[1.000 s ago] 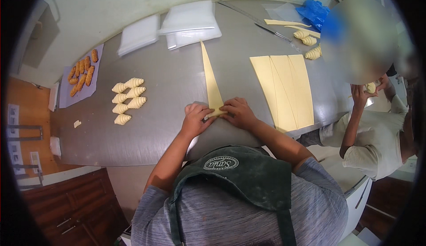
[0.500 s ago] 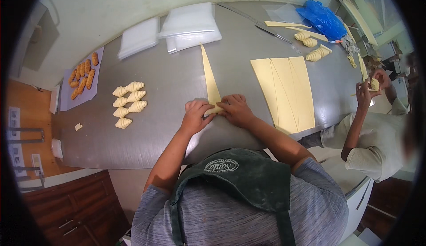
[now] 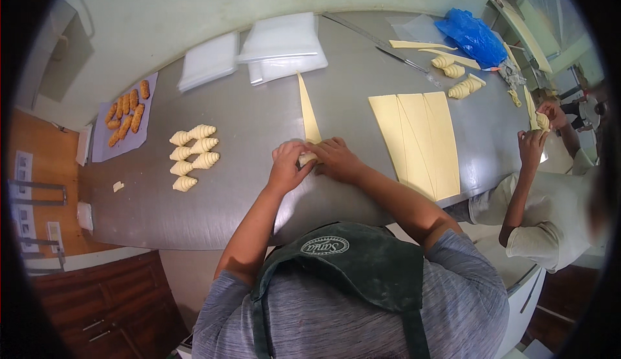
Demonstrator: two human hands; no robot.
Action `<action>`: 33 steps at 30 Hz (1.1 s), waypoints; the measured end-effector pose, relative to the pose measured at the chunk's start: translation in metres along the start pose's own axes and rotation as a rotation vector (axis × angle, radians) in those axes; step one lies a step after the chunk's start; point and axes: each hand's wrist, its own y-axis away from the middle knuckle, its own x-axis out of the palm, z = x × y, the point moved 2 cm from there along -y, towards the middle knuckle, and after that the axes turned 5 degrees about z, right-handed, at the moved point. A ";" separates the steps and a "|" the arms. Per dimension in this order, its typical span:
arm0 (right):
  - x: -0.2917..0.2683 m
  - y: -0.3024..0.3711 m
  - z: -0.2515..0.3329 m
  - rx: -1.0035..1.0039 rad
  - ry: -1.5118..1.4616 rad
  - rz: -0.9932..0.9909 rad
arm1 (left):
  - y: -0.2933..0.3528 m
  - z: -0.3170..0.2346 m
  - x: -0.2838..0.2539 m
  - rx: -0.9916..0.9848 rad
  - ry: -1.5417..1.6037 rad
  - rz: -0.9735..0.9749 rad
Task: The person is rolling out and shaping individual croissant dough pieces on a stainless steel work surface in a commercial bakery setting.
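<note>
— Item under work?
— A long triangular dough strip [image 3: 308, 110] is laid on the steel table [image 3: 259, 126]; its wide near end is rolled up between both hands, its tip pointed toward the white plastic sheets [image 3: 281, 45].

— Hand condition?
— The left hand [image 3: 288, 165] is curled over the rolled end, fingers pressed on it. The right hand [image 3: 336, 158] is likewise closed on the roll from the other side.

— Surroundings?
— Seven shaped raw croissants [image 3: 193, 155] are set in rows to the left. A scored dough sheet [image 3: 417, 142] is spread to the right. Baked pastries [image 3: 126, 110] are noted far left. Another person's hands [image 3: 537, 132] are seen at the right edge, a dough piece held.
</note>
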 end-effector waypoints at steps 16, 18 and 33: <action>-0.153 -0.092 0.048 0.417 -1.004 0.096 | -0.046 -0.052 -0.114 -0.242 0.547 0.196; -0.157 -0.086 0.044 0.500 -1.072 0.156 | -0.030 -0.060 -0.106 -0.403 0.951 0.311; -0.113 -0.021 0.062 0.692 -1.512 0.396 | 0.039 -0.104 -0.096 -0.534 0.787 0.101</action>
